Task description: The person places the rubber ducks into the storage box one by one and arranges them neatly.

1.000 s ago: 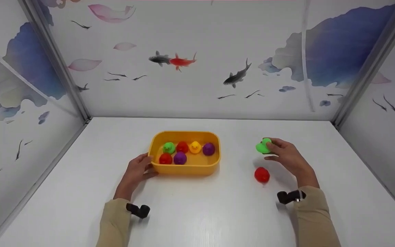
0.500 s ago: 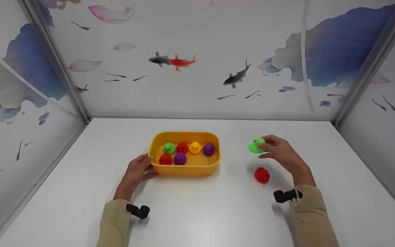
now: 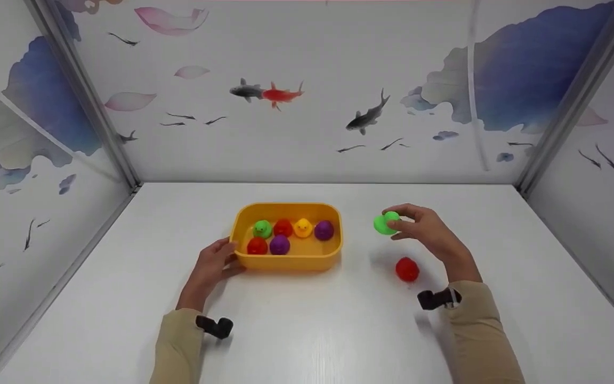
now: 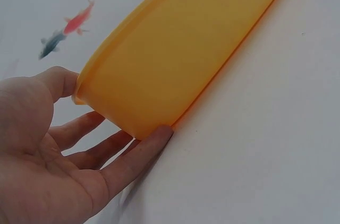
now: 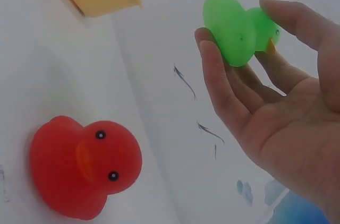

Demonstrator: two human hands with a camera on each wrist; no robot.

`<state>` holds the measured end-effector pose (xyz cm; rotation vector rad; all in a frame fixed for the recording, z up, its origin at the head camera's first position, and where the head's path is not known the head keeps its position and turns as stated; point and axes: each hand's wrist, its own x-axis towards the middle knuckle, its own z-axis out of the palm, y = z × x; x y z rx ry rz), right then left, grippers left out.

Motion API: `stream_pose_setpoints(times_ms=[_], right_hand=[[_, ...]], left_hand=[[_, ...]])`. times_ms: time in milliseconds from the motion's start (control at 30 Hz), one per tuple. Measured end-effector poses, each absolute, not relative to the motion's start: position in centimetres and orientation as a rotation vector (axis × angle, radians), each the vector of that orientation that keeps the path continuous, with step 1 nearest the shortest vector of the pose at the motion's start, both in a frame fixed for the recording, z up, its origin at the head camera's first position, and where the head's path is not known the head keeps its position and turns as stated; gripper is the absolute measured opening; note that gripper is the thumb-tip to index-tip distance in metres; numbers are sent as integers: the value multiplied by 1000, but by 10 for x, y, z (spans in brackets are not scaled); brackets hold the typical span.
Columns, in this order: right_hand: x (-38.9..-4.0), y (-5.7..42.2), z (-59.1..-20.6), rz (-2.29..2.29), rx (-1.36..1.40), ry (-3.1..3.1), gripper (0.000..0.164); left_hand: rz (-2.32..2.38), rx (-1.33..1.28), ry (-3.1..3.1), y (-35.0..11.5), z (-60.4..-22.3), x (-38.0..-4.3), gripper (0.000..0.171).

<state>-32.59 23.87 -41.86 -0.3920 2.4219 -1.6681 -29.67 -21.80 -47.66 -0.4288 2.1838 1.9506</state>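
Note:
A green rubber duck is pinched between the thumb and fingers of my right hand, held up off the table. The right wrist view shows the duck tilted, its orange beak toward the palm. Below that hand, a red rubber duck sits on the table. My left hand grips the left end of a yellow plastic tub. In the left wrist view, the thumb lies at the tub's rim and the fingertips reach its lower edge.
Inside the tub are several rubber ducks: a green one, a yellow one, two red and two purple. White table surrounds it. Printed walls enclose the back and sides.
My right hand has moved left with the green duck, closer to the tub and away from above the red duck. The left hand and tub have stayed in place.

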Motion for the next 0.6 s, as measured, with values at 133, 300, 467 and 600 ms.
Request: stream_pose_setpoints(times_ms=[133, 300, 467, 600], right_hand=[[-329, 229, -417, -1619, -333, 2430, 47], [-333, 215, -414, -1559, -292, 2434, 47], [-337, 201, -411, -1502, -277, 2421, 49], [-340, 190, -409, -1476, -291, 2411, 52]], left_hand=[[1964, -435, 2180, -217, -475, -295, 54], [1986, -440, 2166, -219, -477, -296, 53], [1956, -426, 2180, -219, -476, -296, 55], [1954, -412, 2184, -220, -475, -295, 56]])
